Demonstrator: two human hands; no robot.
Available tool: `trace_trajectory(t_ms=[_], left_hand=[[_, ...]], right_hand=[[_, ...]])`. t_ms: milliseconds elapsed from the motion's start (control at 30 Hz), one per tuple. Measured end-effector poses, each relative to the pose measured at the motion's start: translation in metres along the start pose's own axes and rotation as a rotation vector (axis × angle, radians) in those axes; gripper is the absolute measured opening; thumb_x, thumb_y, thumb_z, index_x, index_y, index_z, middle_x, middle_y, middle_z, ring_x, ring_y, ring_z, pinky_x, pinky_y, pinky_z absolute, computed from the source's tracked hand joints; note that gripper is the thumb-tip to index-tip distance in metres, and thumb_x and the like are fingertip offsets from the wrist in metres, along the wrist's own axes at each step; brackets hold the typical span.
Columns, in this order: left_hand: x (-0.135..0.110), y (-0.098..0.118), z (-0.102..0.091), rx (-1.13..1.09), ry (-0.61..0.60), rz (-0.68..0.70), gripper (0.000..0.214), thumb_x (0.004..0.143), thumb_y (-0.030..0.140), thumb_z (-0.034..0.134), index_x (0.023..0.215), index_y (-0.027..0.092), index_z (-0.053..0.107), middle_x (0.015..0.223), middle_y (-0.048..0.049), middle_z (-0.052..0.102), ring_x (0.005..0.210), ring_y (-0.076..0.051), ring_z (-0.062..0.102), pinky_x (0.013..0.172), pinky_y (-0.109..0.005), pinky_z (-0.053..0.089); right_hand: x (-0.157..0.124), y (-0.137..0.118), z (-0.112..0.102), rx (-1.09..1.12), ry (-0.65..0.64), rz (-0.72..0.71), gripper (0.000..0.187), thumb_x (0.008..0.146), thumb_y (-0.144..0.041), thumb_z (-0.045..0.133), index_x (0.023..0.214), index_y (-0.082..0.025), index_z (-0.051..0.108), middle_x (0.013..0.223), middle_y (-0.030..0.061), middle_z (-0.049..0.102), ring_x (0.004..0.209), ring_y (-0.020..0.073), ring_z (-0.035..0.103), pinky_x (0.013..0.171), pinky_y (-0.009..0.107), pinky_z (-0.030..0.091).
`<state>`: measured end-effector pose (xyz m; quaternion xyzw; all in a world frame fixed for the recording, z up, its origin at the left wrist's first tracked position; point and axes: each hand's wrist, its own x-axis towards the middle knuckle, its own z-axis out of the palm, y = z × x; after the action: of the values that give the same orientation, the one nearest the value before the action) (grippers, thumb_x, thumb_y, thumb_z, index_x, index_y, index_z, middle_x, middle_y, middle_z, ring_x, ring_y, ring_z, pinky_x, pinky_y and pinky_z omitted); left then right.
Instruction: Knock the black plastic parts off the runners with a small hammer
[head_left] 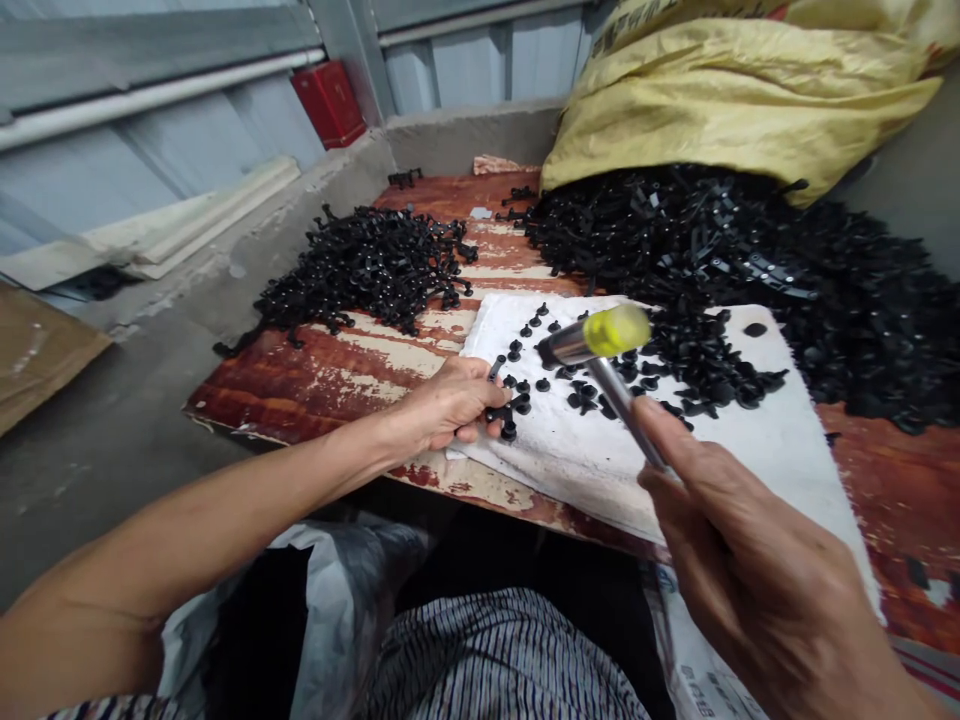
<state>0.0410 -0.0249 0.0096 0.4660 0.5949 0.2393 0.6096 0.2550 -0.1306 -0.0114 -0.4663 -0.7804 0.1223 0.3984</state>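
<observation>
My right hand (720,510) is wrapped round the metal handle of a mallet (592,338). Its head has a yellow face on one end and a dark face on the other, and is held above a white cloth (750,450). At the cloth's left edge, my left hand (461,400) pinches a small black part (499,412), partly hidden by the fingers. Several small black round-based pieces (543,385) stand on the cloth beside that hand. Farther right lies a denser heap of black pieces (720,365), partly behind the mallet.
A pile of black parts (375,260) sits on the worn red-brown board (300,385) at the left. A yellow sack (720,90) spills a large heap of black strips (660,225) at the back right. A red box (328,104) stands by the wall; a plastic bag (337,590) hangs below.
</observation>
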Motion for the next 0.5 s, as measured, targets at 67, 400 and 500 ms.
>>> trace_trajectory(t_ms=[67, 400, 500], left_hand=[[0.0, -0.003, -0.001, 0.011, 0.002, 0.019, 0.021, 0.084, 0.008, 0.057, 0.068, 0.019, 0.051, 0.047, -0.0024, 0.057, 0.032, -0.006, 0.042, 0.031, -0.017, 0.014], [0.001, -0.001, 0.002, -0.004, 0.01, -0.039, 0.024, 0.088, 0.004, 0.053, 0.07, 0.019, 0.047, 0.043, 0.0007, 0.054, 0.032, -0.006, 0.042, 0.031, -0.018, 0.015], [0.002, -0.002, 0.002, 0.014, -0.004, -0.042, 0.023, 0.089, 0.006, 0.054, 0.07, 0.019, 0.048, 0.043, 0.0006, 0.055, 0.03, -0.005, 0.039, 0.031, -0.018, 0.017]], right_hand=[[-0.001, 0.001, 0.0, -0.064, -0.027, -0.022, 0.074, 0.095, -0.006, 0.045, 0.159, -0.036, 0.024, 0.083, 0.0051, 0.062, 0.058, 0.0187, 0.061, 0.045, 0.027, 0.051], [0.0, 0.009, 0.0, -0.179, -0.114, -0.093, 0.068, 0.094, -0.004, 0.039, 0.157, -0.027, 0.029, 0.085, 0.0055, 0.062, 0.049, 0.0139, 0.057, 0.041, 0.024, 0.049], [-0.003, 0.012, 0.001, -0.141, -0.102, -0.05, 0.068, 0.095, -0.006, 0.041, 0.158, -0.029, 0.026, 0.089, 0.0063, 0.063, 0.058, 0.0161, 0.063, 0.046, 0.024, 0.053]])
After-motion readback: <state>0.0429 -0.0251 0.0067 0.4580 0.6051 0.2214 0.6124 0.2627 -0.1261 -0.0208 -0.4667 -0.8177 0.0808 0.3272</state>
